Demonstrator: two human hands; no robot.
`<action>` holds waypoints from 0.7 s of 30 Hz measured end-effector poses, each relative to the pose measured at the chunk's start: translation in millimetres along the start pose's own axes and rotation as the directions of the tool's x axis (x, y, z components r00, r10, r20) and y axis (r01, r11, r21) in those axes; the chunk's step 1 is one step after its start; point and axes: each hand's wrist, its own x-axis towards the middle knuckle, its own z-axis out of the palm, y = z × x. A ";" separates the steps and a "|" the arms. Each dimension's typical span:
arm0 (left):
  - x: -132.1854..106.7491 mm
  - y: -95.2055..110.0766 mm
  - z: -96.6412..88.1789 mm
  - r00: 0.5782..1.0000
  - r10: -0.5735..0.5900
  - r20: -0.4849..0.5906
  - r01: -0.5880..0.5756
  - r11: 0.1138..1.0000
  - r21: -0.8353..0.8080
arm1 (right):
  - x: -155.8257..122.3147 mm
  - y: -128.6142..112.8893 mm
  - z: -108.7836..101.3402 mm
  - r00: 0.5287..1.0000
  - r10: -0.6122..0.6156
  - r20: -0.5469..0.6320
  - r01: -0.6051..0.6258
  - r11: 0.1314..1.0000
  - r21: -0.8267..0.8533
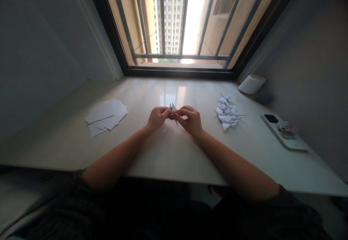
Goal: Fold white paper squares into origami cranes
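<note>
Over the middle of the table (163, 160), a small piece of folded paper (174, 107) is pinched by both hands at once. Left hand (157, 118): thumb and fingers grasping it from the left. Right hand (190, 119): thumb and forefinger closed on it from the right. Whether it touches the tabletop: cannot tell.

Risks, as judged. (1) Tearing or a skewed crease, if the two grips pull against each other; the fingertips sit very close together, so little slack is likely. (2) Blunted points, if a finger presses on a tip rather than on the body. (3) Layers springing apart, should either pinch loosen early. (4) Misaligned edges, since the fingers cover most of the folds.

Appearance: white to pale grey, thin, sharply pointed. Two narrow spikes stand up on the far side; another slim point slants toward the near edge. Middle hidden by fingertips. A heap of white folded pieces (227, 114) lies to the right, flat sheets (104, 112) to the left.
</note>
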 end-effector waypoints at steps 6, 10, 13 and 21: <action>1.8 -1.5 -1.3 0.996 -0.027 0.087 0.030 0.999 -0.037 | 0.4 2.8 0.4 0.999 -0.006 0.037 0.007 1.000 -0.006; 3.0 -6.4 -1.2 0.993 -0.039 0.112 0.045 0.997 -0.057 | 1.3 3.2 -1.2 0.998 -0.001 0.056 0.001 1.000 0.004; 3.9 -8.9 -1.8 0.991 -0.048 0.127 0.057 0.996 -0.064 | 2.1 3.0 -2.2 0.997 -0.009 0.075 0.009 1.000 -0.009; 4.6 -5.8 -2.5 0.990 -0.036 0.134 0.049 0.994 -0.101 | 0.5 4.6 -0.9 0.993 -0.088 0.080 0.097 0.988 -0.116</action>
